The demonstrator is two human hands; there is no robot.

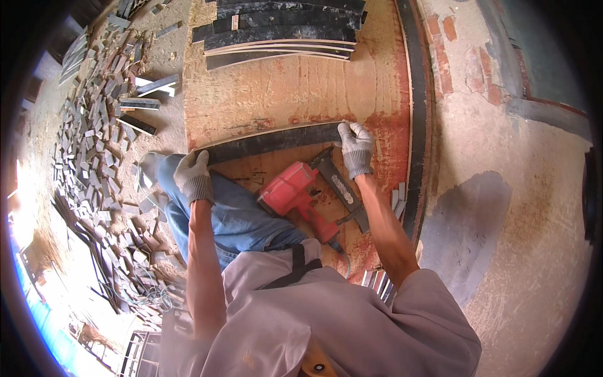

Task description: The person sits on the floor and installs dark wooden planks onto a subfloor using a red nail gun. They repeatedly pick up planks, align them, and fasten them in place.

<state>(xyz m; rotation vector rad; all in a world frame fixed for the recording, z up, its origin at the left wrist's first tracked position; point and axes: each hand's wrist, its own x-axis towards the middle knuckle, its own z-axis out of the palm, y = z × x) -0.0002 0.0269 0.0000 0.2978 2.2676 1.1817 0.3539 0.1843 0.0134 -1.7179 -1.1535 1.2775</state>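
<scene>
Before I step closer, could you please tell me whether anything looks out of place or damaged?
Yes: offcuts lie untidily strewn at the left, and at the upper right red brick shows through patchy pale plaster. The black strip in the left hand and right hand shows no clear damage.

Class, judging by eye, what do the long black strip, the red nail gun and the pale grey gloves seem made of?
Long black strip: perhaps dark-faced plywood, dull; a thin pale edge shows. 
Red nail gun: probably painted metal, going by its soft sheen, though plastic is possible. 
Pale grey gloves: likely knitted fabric, matte, ribbed at the wrists.
</scene>
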